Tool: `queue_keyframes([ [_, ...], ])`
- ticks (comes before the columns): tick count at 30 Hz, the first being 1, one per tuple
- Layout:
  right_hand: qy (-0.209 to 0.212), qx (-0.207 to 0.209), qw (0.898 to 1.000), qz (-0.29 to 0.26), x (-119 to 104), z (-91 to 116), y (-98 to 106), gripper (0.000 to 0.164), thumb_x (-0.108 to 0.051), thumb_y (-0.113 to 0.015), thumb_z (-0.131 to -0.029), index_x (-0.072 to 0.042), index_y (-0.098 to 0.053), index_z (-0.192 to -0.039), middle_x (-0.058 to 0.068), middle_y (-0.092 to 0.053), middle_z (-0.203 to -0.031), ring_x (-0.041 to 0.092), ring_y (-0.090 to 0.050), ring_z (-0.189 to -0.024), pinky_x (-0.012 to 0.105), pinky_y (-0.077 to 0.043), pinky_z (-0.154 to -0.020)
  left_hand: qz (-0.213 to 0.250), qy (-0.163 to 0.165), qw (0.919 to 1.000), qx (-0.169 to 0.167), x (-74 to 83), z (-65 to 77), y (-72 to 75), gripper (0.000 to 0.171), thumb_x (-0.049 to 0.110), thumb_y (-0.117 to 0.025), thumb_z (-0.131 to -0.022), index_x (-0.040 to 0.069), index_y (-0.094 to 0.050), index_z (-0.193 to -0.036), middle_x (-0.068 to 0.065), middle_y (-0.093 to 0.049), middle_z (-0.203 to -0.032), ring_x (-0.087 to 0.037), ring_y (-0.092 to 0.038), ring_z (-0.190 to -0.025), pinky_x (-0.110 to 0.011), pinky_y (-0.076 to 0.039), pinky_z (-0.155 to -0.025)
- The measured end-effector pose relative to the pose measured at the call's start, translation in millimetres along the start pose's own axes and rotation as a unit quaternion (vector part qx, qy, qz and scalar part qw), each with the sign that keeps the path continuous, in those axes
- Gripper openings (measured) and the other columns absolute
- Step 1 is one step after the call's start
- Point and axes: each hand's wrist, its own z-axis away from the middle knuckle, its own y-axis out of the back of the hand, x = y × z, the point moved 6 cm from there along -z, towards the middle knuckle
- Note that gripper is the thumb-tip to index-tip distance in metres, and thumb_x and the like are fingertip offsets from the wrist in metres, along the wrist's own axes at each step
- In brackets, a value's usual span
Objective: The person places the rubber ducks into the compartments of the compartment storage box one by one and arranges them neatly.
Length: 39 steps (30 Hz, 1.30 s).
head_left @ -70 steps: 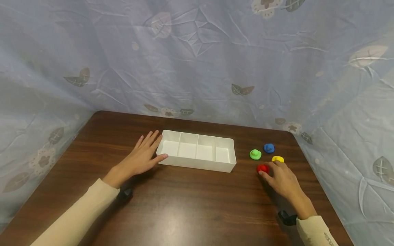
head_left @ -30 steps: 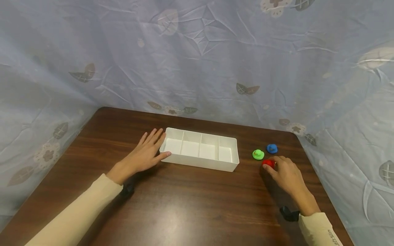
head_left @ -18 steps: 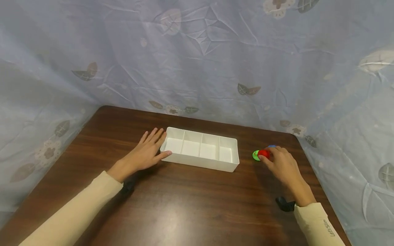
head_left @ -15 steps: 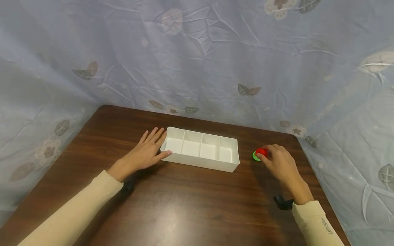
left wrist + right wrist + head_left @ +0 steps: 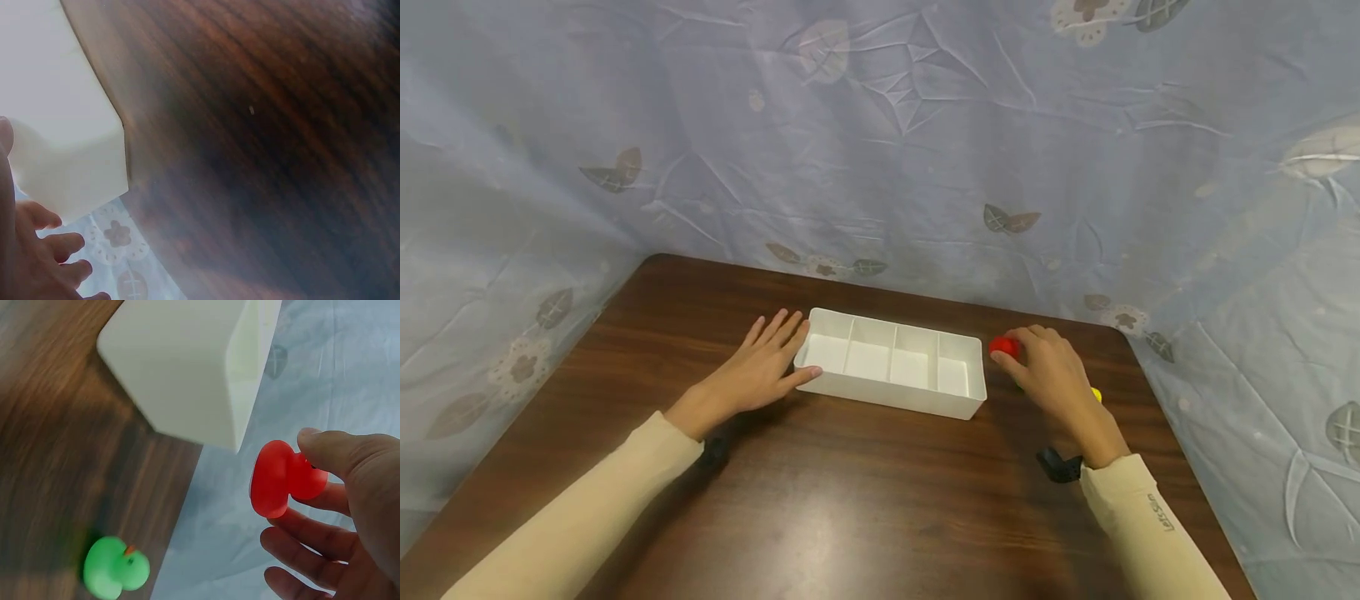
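Observation:
My right hand [image 5: 1047, 367] pinches a red rubber duck [image 5: 278, 478] between thumb and fingers. In the head view the duck is held just right of the white box's right end. The white box [image 5: 887, 398] has several compartments in a row, and no thing shows in them. My left hand [image 5: 752, 367] lies with straight, spread fingers at the box's left end, thumb at the front wall, fingers along the left side. A green rubber duck [image 5: 112, 569] sits on the table beyond the box's end in the right wrist view; in the head view my right hand nearly hides it.
A bit of a yellow duck [image 5: 1097, 394] shows behind my right wrist. The blue duck is hidden. The dark wooden table [image 5: 880, 500] ends at a patterned cloth curtain [image 5: 850, 167] at the back and sides.
My right hand has gripped the red duck, lifted it and carried it left, past the green duck towards the box. The left hand has stayed at the box's left end.

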Motion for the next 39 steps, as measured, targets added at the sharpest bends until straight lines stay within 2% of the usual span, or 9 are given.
queue_keyframes([
  [9,0.012,-0.01,1.0,-0.022,-32,-23,-9,0.04,-0.034,-0.073,-0.102,-0.001,-0.073,-0.125,0.02,-0.074,-0.123,0.041,-0.066,-0.111,0.058,-0.055,-0.095,-0.009,0.002,1.0,0.0,-1.4,-3.8,-1.5,0.094,0.069,-0.042,-0.108,0.003,-0.017,-0.17,-0.022,-0.014,-0.179,-0.041,-0.003,-0.169,-0.067,-0.005,-0.135],
  [24,0.072,-0.018,0.997,-0.003,-103,-60,-32,0.038,-0.034,-0.08,-0.097,-0.002,-0.076,-0.119,0.013,-0.076,-0.106,0.032,-0.068,-0.096,0.046,-0.059,-0.083,-0.001,0.001,1.0,0.0,-1.4,0.0,-0.9,0.094,0.069,-0.041,-0.108,0.004,-0.016,-0.171,-0.02,-0.012,-0.18,-0.04,-0.003,-0.169,-0.066,-0.004,-0.135],
  [32,0.08,-0.049,0.996,-0.001,-131,-71,-47,0.04,-0.036,-0.077,-0.1,-0.005,-0.076,-0.125,0.013,-0.077,-0.119,0.033,-0.068,-0.105,0.046,-0.059,-0.092,-0.002,0.003,1.0,-0.003,-1.6,0.9,-1.0,0.094,0.068,-0.041,-0.108,0.003,-0.015,-0.171,-0.021,-0.014,-0.179,-0.041,-0.005,-0.169,-0.067,-0.005,-0.135],
  [39,0.101,-0.052,0.994,-0.002,-151,-77,-55,0.04,-0.038,-0.077,-0.099,-0.007,-0.076,-0.125,0.012,-0.077,-0.121,0.034,-0.069,-0.111,0.048,-0.059,-0.098,-0.006,0.006,1.0,-0.002,-2.5,0.6,-1.1,0.093,0.068,-0.042,-0.108,0.004,-0.016,-0.171,-0.022,-0.015,-0.179,-0.042,-0.007,-0.169,-0.066,-0.005,-0.135],
])
